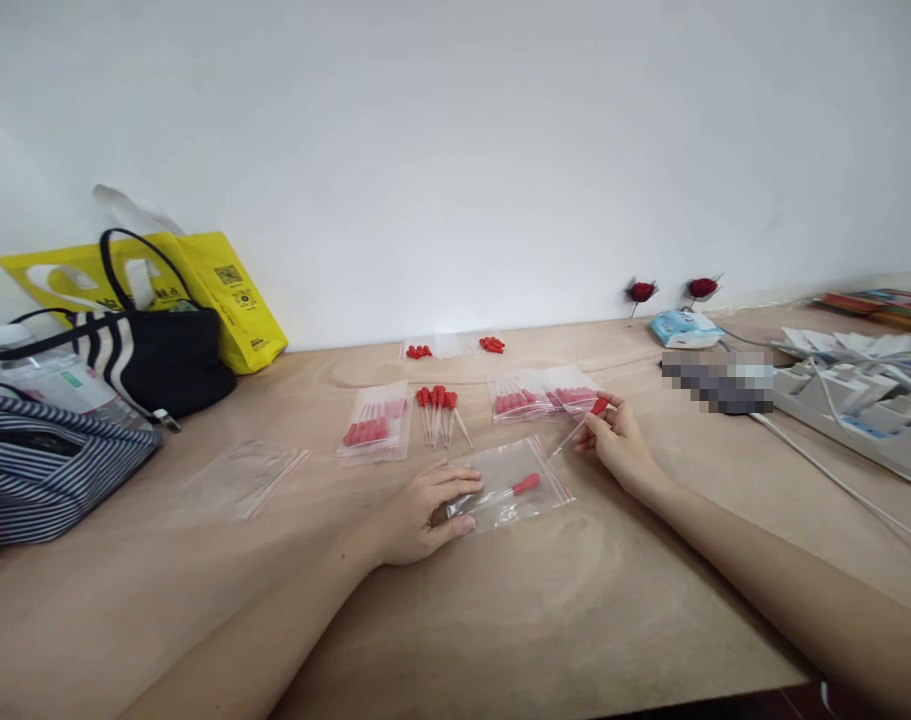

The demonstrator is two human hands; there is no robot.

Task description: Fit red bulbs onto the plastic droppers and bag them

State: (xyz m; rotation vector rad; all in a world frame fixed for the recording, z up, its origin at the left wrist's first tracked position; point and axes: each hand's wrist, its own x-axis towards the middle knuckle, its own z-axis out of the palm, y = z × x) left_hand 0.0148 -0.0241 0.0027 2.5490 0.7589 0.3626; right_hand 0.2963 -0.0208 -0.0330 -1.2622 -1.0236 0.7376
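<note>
A clear zip bag (492, 508) lies flat near the table's front, with one red-bulbed dropper (527, 484) inside. My left hand (431, 508) grips the closed end of this bag between thumb and fingers. Just beyond its open end, my right hand (609, 438) pinches another dropper (599, 405) by its red bulb, the thin clear tube slanting down toward the bag's mouth. Several loose droppers (438, 400) lie in a bunch behind the bag. Filled zip bags sit on both sides: a left stack (372, 425) and a right group (534, 392), partly behind my right hand.
An unfilled zip bag (249, 478) lies at left. Small red bulbs (419, 351) rest on plastic by the wall. A striped bag (57, 465), black bag (162, 350) and yellow bag (249, 310) crowd the left. A wipes pack (684, 328) and power strip (860, 420) with cables occupy the right.
</note>
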